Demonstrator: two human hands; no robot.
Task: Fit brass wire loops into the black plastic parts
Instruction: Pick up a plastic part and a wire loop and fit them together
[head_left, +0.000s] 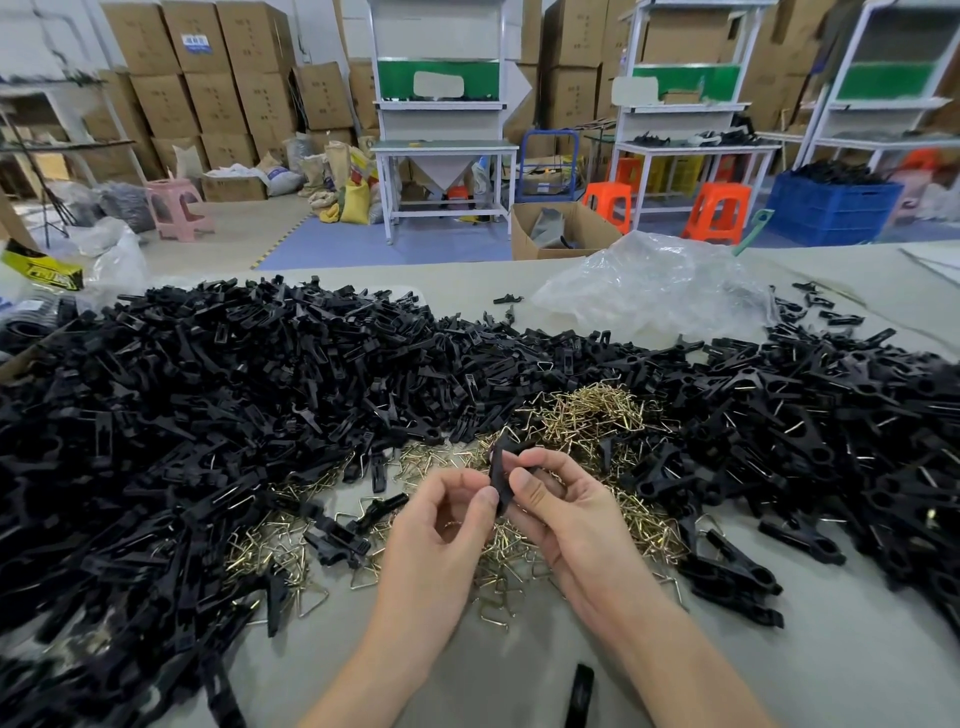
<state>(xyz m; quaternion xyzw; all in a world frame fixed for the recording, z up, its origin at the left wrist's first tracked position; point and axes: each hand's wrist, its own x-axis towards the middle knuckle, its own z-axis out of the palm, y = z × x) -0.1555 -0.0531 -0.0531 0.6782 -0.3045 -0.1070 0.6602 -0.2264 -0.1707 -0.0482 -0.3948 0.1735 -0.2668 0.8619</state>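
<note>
Nearest, a short black strip (580, 693) lies alone on the grey desk (519, 670). Above it, both hands meet on one black plastic part (500, 475), held upright just over the desk. The right hand (566, 514) pinches it between thumb and fingers. The left hand (441, 525) has curled fingers and its thumb tip against the part's lower end; can't tell if a loop sits in that palm. Brass wire loops (587, 415) are scattered under and behind the hands. Black part piles flank them: big left heap (208, 415), right heap (831, 415). Behind these lies a crumpled clear plastic bag (654, 291). Farther off are white workbenches (441, 150), orange stools (719, 210) and stacked cardboard boxes (218, 88).
</note>
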